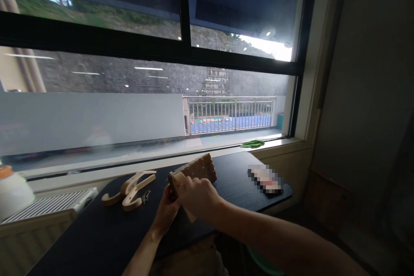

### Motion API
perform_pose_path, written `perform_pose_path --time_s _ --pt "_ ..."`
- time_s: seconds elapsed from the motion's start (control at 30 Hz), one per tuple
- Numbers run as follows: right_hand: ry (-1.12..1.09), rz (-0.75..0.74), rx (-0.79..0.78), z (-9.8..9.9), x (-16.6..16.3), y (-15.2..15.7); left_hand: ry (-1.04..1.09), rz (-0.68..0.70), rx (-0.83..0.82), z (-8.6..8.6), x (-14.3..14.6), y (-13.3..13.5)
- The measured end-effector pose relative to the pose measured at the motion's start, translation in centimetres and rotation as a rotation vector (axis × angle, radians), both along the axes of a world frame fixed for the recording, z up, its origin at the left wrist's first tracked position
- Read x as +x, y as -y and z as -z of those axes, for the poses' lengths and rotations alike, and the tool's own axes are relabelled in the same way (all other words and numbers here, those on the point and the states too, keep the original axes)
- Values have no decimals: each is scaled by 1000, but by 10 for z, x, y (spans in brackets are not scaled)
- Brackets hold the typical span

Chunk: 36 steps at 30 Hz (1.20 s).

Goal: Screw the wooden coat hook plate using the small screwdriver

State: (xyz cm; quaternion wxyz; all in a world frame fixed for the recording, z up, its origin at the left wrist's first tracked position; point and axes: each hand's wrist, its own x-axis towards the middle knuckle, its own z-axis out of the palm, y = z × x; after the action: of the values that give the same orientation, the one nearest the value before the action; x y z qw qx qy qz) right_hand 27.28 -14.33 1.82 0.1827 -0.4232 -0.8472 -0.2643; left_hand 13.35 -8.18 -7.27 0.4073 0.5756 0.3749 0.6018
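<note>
A brown box-like block with pale specks on its side is tilted up over the dark table. My left hand grips its near end from below and the left, fingers partly hidden behind it. My right hand is closed at the same end, its fingers bent around a light wooden piece that lies against the block. Most of that piece is covered by my right hand. Left of my hands, several curved light wooden pieces lie together, with small metal hardware beside them.
The black table stands below a window. A phone-like object, blurred out, lies on its right side. A green cloth-like item rests on the windowsill. At left are a radiator and a white jar with orange top.
</note>
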Motion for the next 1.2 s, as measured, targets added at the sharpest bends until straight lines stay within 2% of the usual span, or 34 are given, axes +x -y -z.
perform_pose_path --time_s 0.1,0.27,0.5,0.7,0.8,1.03,1.2 --pt "91 -40 60 -2 -1 -2 -20 -18 -15 -4 1 3" --pt "98 -40 13 -4 -4 -7 -20 -24 6 -7 3 4" --pt "-60 10 -57 0 -7 -11 -18 -14 3 0 1 -2" --pt "-280 154 -205 0 -6 -9 -19 17 -17 4 0 -4" --pt "-323 177 -238 -2 -8 -7 -16 9 -13 2 1 -3" --pt "-245 57 -226 -3 -5 -3 29 11 -14 -3 4 3" --pt "-80 -60 -160 -8 -2 5 1 7 -4 -9 2 7"
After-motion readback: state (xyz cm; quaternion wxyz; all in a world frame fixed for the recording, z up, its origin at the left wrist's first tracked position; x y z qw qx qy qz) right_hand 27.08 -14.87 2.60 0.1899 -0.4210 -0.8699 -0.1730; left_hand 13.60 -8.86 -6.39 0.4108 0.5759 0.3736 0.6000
